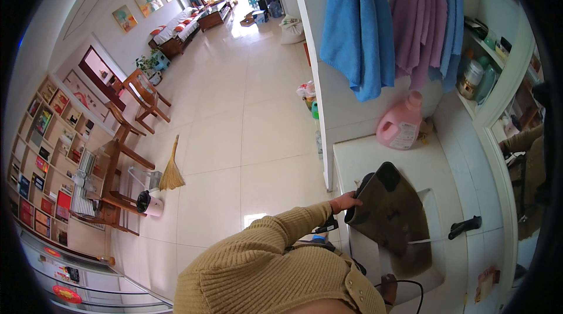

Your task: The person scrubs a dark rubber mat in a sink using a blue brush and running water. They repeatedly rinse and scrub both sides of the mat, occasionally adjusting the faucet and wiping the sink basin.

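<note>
My left hand point(345, 202) grips the edge of a dark olive-brown mat point(387, 208) with black corner patches. The mat bends up over the front of a white rectangular sink point(435, 226), its lower part down in the basin. A thin stream of water runs onto it from a black faucet point(465, 227) on the tiled wall side. My right hand point(389, 285) is low at the near end of the sink, below the mat. Its fingers are too dark and too hidden to show whether they hold anything. A black cable point(415, 284) loops beside it.
A pink detergent bottle point(400, 122) stands on the white counter point(356, 155). Blue towels point(358, 28) and a purple towel point(418, 19) hang above it. A mirror cabinet point(484, 125) lines the right. Behind are a straw broom point(173, 169), a bin point(151, 205) and wooden chairs point(145, 94).
</note>
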Demonstrator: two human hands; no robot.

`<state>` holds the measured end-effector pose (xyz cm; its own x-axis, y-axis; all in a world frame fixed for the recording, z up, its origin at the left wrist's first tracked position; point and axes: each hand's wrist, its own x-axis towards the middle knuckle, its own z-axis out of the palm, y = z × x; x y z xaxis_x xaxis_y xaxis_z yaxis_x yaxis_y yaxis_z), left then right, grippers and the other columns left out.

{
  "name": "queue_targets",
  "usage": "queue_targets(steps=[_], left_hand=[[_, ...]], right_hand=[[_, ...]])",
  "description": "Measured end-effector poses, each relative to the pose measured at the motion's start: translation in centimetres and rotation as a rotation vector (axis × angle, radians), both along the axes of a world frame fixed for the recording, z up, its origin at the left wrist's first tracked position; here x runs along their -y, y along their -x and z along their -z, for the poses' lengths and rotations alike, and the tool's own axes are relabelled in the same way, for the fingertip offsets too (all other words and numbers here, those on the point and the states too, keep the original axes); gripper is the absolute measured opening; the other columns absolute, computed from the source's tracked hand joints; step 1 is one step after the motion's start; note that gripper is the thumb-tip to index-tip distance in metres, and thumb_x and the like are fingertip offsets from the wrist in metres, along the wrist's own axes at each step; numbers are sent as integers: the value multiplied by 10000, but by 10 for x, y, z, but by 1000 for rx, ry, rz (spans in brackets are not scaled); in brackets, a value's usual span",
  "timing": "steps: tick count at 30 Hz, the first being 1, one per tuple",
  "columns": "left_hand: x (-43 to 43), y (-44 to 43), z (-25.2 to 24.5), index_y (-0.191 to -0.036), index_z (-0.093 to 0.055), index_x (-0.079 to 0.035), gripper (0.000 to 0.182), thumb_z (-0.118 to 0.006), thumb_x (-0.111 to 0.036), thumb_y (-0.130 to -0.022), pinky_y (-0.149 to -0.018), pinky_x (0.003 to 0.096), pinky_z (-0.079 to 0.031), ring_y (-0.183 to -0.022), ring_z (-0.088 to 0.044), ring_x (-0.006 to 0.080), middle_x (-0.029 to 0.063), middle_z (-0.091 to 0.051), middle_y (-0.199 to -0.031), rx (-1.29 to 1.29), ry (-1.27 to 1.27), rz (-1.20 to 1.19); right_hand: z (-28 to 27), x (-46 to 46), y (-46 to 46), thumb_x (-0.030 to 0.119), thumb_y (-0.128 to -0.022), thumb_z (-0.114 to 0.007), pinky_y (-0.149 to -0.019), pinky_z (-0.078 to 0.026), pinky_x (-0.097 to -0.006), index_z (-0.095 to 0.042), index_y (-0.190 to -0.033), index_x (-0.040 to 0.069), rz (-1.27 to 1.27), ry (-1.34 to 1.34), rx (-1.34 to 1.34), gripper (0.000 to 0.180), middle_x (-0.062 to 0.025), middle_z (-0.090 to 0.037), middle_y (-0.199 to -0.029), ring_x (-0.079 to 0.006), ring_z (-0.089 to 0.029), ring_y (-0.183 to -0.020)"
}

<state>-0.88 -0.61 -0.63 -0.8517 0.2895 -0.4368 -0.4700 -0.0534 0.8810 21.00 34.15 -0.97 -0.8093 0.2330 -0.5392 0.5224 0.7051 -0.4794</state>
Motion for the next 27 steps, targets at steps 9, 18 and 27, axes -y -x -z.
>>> queue_targets(steps=[9,18,27], left_hand=[[2,-4,-20,-1163,-514,52,477,-633,-168,-757,-876,328,-456,-951,-584,210,131,-615,-1059,9,-7,10],[1,-1,-3,-1161,-515,59,482,-639,-173,-757,-844,331,-472,-915,-594,215,129,-620,-1036,-12,-25,12],[2,-3,-12,-1172,-509,62,527,-648,-193,-731,-861,327,-455,-954,-575,213,142,-604,-1066,-2,93,-1]], right_hand=[[49,-20,-5,79,-782,-499,-784,-472,-386,-613,-851,-13,-265,-6,-91,161,-205,-607,-975,-358,-569,-930],[7,-2,-3,178,-803,-544,-822,-459,-416,-620,-992,-11,-46,47,-57,278,-226,-595,-1059,-387,-561,-957],[-23,10,0,223,-831,-572,-852,-449,-422,-578,-1079,-46,-18,68,-10,366,-250,-585,-1101,-365,-569,-990]])
